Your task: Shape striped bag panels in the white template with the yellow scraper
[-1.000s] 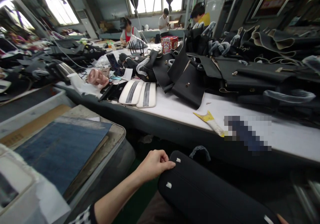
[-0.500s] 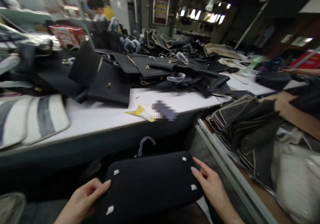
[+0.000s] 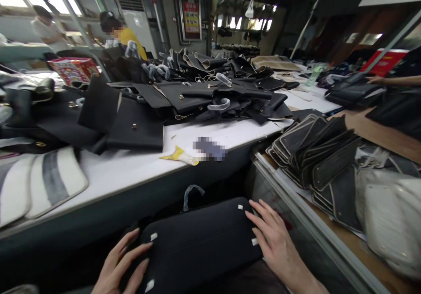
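Observation:
A black bag (image 3: 200,246) lies low in front of me with its flat, rounded-corner side facing up, small white patches near its corners. Fingers spread, my left hand (image 3: 120,265) touches its left edge. My right hand (image 3: 278,239) rests along the right edge, fingers stretched out and apart. Behind the bag, a curved handle wrapped in clear plastic (image 3: 190,193) sticks up; where it joins is hidden. The underside of the bag is out of sight.
Ahead is a white-topped table (image 3: 131,171) with piled black leather pieces (image 3: 138,123), white-and-grey panels (image 3: 55,180) and a yellow-white tube (image 3: 179,154). Stacked dark panels (image 3: 315,154) and plastic-wrapped pieces (image 3: 388,215) stand right, behind a metal rail (image 3: 305,224). A co-worker (image 3: 115,31) is at the back.
Both hands have loosened from pinching the bag's edges to spread fingers. The right fingers now lie along its edge. The view has shifted slightly right.

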A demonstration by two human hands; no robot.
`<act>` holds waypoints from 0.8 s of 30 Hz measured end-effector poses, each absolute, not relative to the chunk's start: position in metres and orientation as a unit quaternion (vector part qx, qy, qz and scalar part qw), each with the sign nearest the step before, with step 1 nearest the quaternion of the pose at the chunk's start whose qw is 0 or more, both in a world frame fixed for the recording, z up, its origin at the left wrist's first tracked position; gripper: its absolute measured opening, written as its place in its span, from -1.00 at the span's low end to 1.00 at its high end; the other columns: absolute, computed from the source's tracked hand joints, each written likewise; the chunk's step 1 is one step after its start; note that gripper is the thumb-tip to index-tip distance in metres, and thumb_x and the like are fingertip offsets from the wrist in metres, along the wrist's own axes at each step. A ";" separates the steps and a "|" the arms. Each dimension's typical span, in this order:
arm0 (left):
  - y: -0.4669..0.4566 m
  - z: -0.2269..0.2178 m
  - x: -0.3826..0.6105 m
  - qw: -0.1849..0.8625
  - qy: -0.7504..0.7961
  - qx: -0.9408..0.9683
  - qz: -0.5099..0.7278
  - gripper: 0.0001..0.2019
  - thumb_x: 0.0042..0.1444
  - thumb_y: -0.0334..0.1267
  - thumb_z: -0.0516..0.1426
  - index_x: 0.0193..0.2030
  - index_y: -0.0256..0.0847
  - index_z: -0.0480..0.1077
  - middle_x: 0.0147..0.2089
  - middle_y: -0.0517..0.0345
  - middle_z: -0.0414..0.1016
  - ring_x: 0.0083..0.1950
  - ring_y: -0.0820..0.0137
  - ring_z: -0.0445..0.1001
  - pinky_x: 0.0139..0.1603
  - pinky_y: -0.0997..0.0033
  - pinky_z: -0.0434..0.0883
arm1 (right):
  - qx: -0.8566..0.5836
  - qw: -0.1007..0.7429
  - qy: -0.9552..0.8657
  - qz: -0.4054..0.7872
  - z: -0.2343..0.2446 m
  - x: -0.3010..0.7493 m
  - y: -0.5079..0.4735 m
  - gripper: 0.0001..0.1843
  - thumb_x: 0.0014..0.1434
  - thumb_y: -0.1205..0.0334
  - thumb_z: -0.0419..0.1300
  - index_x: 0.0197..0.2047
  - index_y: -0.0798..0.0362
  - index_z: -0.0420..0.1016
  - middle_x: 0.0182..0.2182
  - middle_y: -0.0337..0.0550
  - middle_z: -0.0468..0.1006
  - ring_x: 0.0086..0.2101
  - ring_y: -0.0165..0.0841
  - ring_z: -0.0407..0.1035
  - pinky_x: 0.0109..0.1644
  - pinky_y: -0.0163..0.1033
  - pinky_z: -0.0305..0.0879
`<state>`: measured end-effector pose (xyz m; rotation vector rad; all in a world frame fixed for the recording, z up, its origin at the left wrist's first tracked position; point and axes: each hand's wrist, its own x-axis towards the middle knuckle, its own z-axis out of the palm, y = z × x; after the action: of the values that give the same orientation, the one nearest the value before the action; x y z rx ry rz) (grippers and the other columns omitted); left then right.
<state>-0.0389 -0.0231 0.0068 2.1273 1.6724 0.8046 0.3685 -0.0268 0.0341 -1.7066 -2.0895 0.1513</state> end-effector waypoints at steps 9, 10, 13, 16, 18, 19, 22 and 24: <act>-0.001 0.078 -0.001 0.035 0.500 0.858 0.114 -0.83 0.27 -0.17 0.10 -0.17 -0.06 0.52 0.05 0.18 0.54 0.21 0.23 0.38 0.44 -0.07 0.02 | -0.499 0.161 -0.851 0.027 0.058 0.327 0.011 -0.70 0.32 0.14 0.12 0.06 0.02 0.48 0.15 -0.12 0.44 0.24 -0.16 0.16 0.35 0.10 0.00; 0.002 0.081 0.011 0.033 0.505 0.854 0.117 -0.77 0.27 -0.12 0.10 -0.05 -0.10 0.50 0.12 0.12 0.50 0.23 0.22 0.36 0.44 -0.03 0.03 | -0.495 0.147 -0.856 0.026 0.057 0.318 0.016 -0.58 0.32 0.08 0.12 0.19 0.02 0.39 0.24 -0.10 0.35 0.27 -0.14 0.11 0.34 0.11 0.02; 0.010 0.072 0.039 0.037 0.498 0.860 0.106 -0.40 0.25 0.06 0.09 0.35 -0.14 0.20 0.40 0.02 0.19 0.40 0.13 0.14 0.43 -0.04 0.03 | -0.482 0.098 -0.870 0.031 0.045 0.296 0.025 -0.36 0.33 -0.03 0.08 0.39 0.00 0.12 0.35 -0.07 0.16 0.31 -0.08 0.02 0.33 0.16 0.05; 0.011 0.053 0.051 0.050 0.502 0.858 0.093 -0.31 0.25 0.17 0.01 0.41 -0.13 0.08 0.45 0.00 0.09 0.45 0.08 0.02 0.43 -0.11 -0.02 | -0.461 0.069 -0.884 0.032 0.033 0.287 0.020 -0.32 0.34 -0.07 0.03 0.43 -0.04 0.02 0.38 -0.05 0.06 0.34 -0.03 -0.05 0.33 0.22 0.02; 0.008 0.044 0.052 0.055 0.506 0.856 0.088 -0.31 0.27 0.18 -0.02 0.43 -0.13 0.04 0.46 0.00 0.04 0.47 0.08 -0.04 0.44 -0.14 -0.10 | -0.446 0.062 -0.892 0.026 0.029 0.285 0.013 -0.31 0.34 -0.07 0.04 0.44 -0.05 0.00 0.41 -0.05 -0.04 0.35 -0.01 -0.11 0.33 0.24 0.01; 0.005 0.043 0.052 0.056 0.505 0.857 0.085 -0.32 0.29 0.16 -0.03 0.44 -0.12 0.01 0.48 0.02 0.00 0.48 0.08 -0.08 0.45 -0.15 -0.14 | -0.439 0.060 -0.896 0.022 0.029 0.285 0.010 -0.31 0.33 -0.06 0.05 0.43 -0.06 0.01 0.41 -0.05 -0.07 0.36 0.00 -0.13 0.32 0.24 0.03; -0.003 0.045 0.051 0.060 0.487 0.868 0.069 -0.35 0.32 0.08 -0.03 0.46 -0.09 -0.08 0.50 0.10 -0.11 0.51 0.10 -0.18 0.45 -0.16 -0.26 | -0.410 0.058 -0.910 0.004 0.033 0.283 -0.001 -0.30 0.31 -0.02 0.07 0.43 -0.09 0.00 0.42 -0.10 -0.11 0.36 0.02 -0.13 0.30 0.23 0.09; -0.010 0.049 0.051 0.065 0.471 0.878 0.053 -0.35 0.34 0.01 -0.03 0.47 -0.07 -0.17 0.51 0.17 -0.17 0.51 0.15 -0.21 0.46 -0.10 -0.26 | -0.378 0.064 -0.923 -0.016 0.034 0.282 -0.008 -0.27 0.29 -0.05 0.08 0.44 -0.05 -0.02 0.41 -0.10 -0.07 0.34 0.01 -0.06 0.27 0.18 0.16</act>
<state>0.0512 -0.0101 0.0491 2.6515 1.4209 0.1590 0.2820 -0.0076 0.0338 -1.1413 -2.7878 -0.0481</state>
